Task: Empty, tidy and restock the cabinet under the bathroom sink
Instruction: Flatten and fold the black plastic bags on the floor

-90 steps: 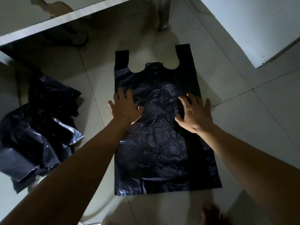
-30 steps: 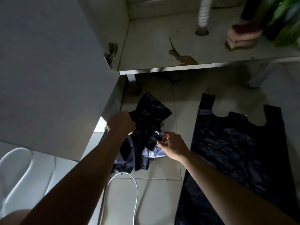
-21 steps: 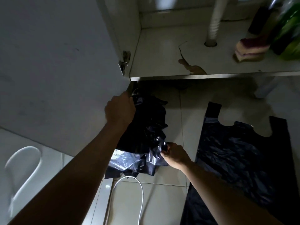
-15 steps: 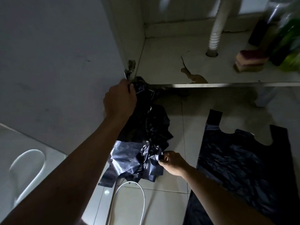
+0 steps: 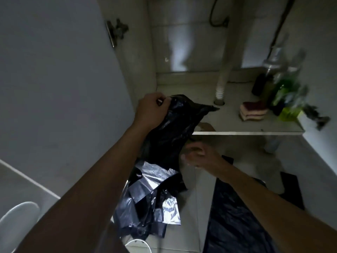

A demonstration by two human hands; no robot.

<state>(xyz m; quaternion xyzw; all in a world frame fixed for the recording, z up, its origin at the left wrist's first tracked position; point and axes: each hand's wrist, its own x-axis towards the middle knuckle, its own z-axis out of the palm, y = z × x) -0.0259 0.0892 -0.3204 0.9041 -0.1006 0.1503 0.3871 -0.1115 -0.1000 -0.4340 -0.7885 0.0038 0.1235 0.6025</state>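
Left hand [image 5: 152, 110]: fingers curled tight round the top of the crumpled black bags [image 5: 164, 141]. It is higher than half a second ago.
Right hand [image 5: 198, 154]: fingers loose and spread, holding nothing, just right of the hanging bundle. Half a second ago it pinched the bundle's lower folds; it has since let go. The hand is blurred.
Crumpled black bags: hang from the left hand. The top now lies over the left front part of the cabinet floor [image 5: 246, 132]; earlier it was level with the floor's front edge. The lower folds trail down to the tiled floor.
Flat black bag [image 5: 237, 216]: spread on the tiles at the right, under the right forearm, placed as before.
Cabinet door [image 5: 54, 79]: open at the left.
Cabinet contents: a drain pipe [image 5: 223, 77] at the middle, a stacked sponge [image 5: 252, 111] and blurred bottles [image 5: 284, 99] at the right, as before.
White cable [image 5: 140, 242]: looped on the tiles below the bundle.
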